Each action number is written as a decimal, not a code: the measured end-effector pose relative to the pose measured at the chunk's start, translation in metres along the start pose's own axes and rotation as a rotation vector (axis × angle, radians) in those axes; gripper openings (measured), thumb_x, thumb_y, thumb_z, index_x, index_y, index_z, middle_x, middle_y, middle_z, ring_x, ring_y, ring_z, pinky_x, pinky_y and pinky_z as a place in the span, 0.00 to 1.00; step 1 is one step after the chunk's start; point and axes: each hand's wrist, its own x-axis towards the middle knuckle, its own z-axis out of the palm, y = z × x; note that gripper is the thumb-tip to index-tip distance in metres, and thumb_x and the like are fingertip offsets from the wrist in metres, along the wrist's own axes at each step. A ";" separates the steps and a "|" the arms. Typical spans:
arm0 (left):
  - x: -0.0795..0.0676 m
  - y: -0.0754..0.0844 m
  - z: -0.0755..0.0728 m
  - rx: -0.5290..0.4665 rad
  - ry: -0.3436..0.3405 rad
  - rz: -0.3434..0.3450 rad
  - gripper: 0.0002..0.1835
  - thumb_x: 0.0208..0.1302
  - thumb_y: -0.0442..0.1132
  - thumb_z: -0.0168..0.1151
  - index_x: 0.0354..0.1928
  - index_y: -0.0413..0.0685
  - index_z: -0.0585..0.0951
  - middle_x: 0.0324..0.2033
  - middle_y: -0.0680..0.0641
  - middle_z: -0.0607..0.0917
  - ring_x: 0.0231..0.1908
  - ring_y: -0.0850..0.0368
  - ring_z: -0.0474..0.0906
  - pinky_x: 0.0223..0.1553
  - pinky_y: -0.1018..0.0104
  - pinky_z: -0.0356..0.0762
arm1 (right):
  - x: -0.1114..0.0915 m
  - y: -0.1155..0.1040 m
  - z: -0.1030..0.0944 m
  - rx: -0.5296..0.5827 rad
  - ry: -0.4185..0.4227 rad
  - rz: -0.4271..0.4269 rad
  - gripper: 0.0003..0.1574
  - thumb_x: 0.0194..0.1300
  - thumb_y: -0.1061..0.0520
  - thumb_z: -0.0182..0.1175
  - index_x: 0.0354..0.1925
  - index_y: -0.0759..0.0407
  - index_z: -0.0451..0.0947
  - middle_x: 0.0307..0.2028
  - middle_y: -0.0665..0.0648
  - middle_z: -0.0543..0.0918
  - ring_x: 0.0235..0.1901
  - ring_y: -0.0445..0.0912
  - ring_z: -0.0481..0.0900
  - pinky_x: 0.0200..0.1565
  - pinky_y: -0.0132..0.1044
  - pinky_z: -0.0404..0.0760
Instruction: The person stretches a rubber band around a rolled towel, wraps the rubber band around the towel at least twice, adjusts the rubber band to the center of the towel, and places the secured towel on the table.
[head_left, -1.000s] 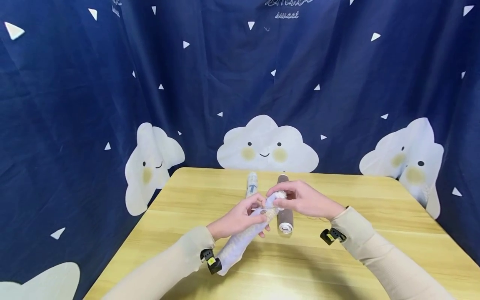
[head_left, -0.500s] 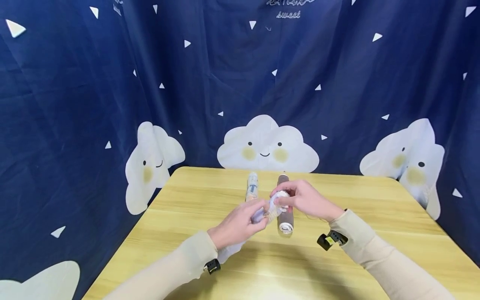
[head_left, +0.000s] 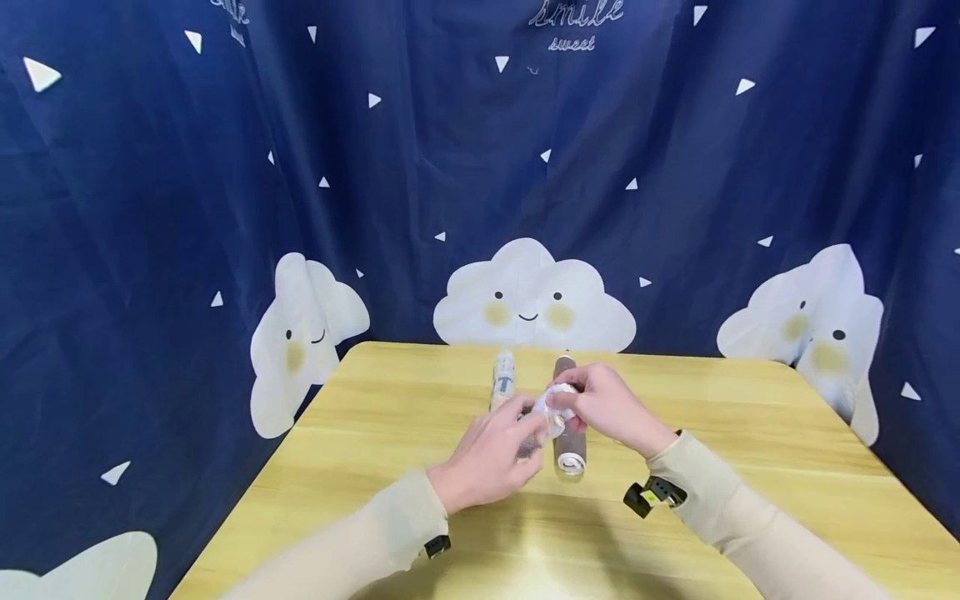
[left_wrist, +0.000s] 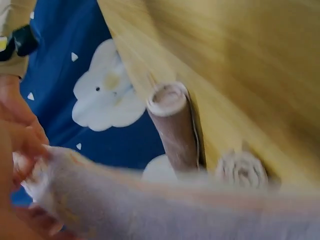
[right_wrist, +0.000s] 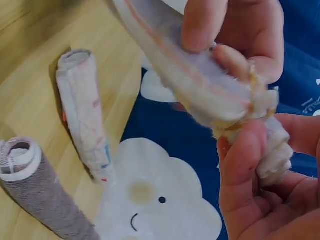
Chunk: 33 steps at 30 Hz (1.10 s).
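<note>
A rolled pale lavender towel (right_wrist: 185, 85) with a pinkish-orange stripe is held up between both hands above the table. My right hand (head_left: 611, 408) grips its bunched white end. Around the towel near that end runs a thin tan elastic band (right_wrist: 254, 92), twisted close to the fingers. My left hand (head_left: 487, 458) holds the towel just beside the band, its fingers bent over it. From the left wrist the towel (left_wrist: 110, 200) stretches across the bottom of the view, blurred. In the head view the left hand hides most of the roll.
A grey-brown rolled towel (head_left: 568, 450) lies on the wooden table (head_left: 675, 517), beyond the hands. To its left is a white patterned rolled towel (head_left: 503, 379). A dark blue curtain (head_left: 420, 183) with clouds and triangles hangs behind the table.
My left hand has turned over, back upward, and shifted slightly right near the bunched end. The towel's long part has gone from sight in the head view. My right hand keeps its grip.
</note>
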 end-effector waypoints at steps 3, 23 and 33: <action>0.000 0.005 0.004 -0.049 0.051 -0.045 0.06 0.61 0.40 0.65 0.33 0.56 0.75 0.50 0.53 0.72 0.36 0.64 0.70 0.27 0.78 0.67 | -0.001 0.002 0.001 -0.029 0.004 0.022 0.07 0.65 0.60 0.62 0.38 0.62 0.85 0.20 0.53 0.80 0.17 0.48 0.79 0.23 0.36 0.79; -0.006 -0.006 0.000 -0.293 0.005 0.083 0.13 0.66 0.24 0.52 0.32 0.53 0.76 0.59 0.47 0.66 0.62 0.56 0.69 0.58 0.71 0.76 | -0.009 0.001 -0.009 0.154 -0.035 0.088 0.13 0.65 0.60 0.61 0.45 0.67 0.84 0.26 0.54 0.84 0.19 0.44 0.76 0.24 0.36 0.79; -0.008 -0.018 -0.005 -0.146 0.022 0.117 0.06 0.71 0.34 0.59 0.46 0.50 0.82 0.54 0.52 0.75 0.50 0.62 0.78 0.52 0.76 0.77 | -0.009 0.009 -0.013 0.236 -0.099 0.103 0.15 0.68 0.62 0.58 0.49 0.71 0.81 0.30 0.55 0.85 0.21 0.43 0.76 0.25 0.34 0.79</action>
